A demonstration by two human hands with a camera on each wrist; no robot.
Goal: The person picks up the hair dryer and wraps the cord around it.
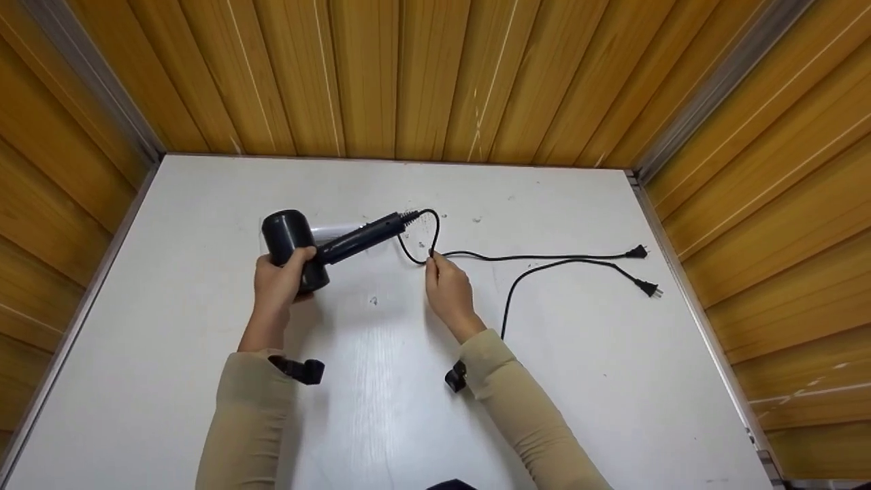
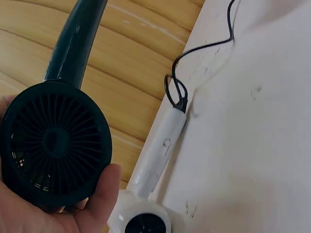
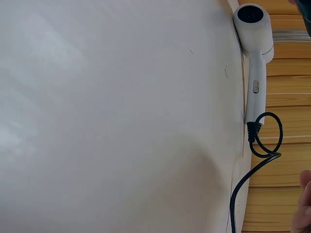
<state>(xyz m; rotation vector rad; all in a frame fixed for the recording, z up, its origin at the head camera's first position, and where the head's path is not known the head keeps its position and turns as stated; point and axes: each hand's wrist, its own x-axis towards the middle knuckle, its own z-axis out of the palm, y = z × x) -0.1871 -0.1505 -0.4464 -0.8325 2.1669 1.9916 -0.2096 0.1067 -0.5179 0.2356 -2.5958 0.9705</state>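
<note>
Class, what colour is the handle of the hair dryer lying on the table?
The handle is white; the right wrist view shows it best.

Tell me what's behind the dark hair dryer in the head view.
Behind the dark hair dryer, a white hair dryer lies on the table. Part of its handle shows; most of its head is covered.

The dark, hammer-shaped hair dryer [image 1: 286, 231] I hold looks like smooth, glossy plastic, its round grille [image 2: 73, 141] ribbed. I pinch a thin black cord [image 1: 438, 226] with a rubbery look. The white hair dryer [image 3: 257, 68] looks like smooth plastic. My tan cloth sleeves [image 1: 255, 415] look matt. The white tabletop [image 1: 578, 381] shines softly, scuffed in spots; the yellow-brown planked walls [image 1: 429, 82] look like wood.
</note>
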